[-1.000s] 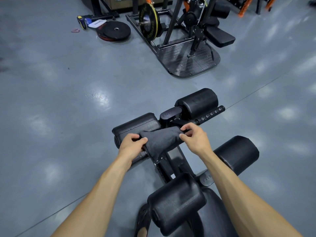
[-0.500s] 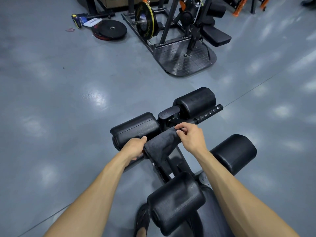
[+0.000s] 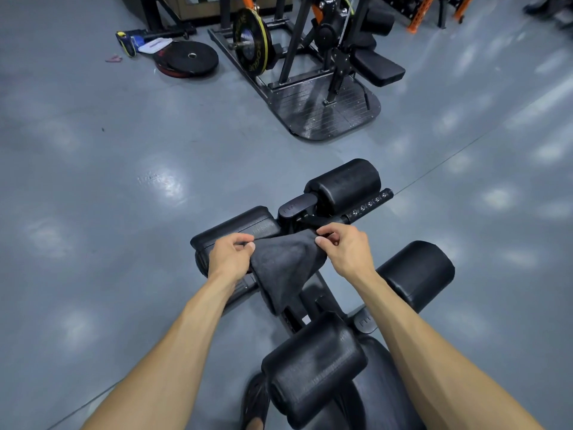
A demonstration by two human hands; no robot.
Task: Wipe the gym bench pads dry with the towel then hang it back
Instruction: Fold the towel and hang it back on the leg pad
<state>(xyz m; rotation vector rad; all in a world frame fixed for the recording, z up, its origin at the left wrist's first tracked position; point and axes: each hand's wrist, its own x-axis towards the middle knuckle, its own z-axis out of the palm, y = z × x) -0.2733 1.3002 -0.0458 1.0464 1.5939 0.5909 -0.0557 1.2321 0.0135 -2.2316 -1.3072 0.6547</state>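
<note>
1. Far left, on the grey floor [image 3: 93, 181], black weight plates [image 3: 187, 58] lie flat in a low stack, with a small blue-and-yellow item just beside them.
2. The left hand [image 3: 229, 259] pinches the left corner of the dark towel [image 3: 285, 265] between thumb and curled fingers; it sits over the left foot pad [image 3: 235, 226] of the gym bench.
3. The towel stretches between both hands — draped over the bench's middle frame, its lower end hanging down toward the near roller pad [image 3: 313, 367].
4. The right hand [image 3: 347, 252] grips the towel's right corner, thumb pressed to curled fingers; just beyond it a black adjustment bar [image 3: 369, 204] with a row of holes points right.
5. Further right stand two more roller pads — one far [image 3: 347, 181], one near the right forearm [image 3: 418, 271].
6. At the top, a black machine [image 3: 310, 72] carries a yellow-rimmed plate [image 3: 252, 45] upright.
</note>
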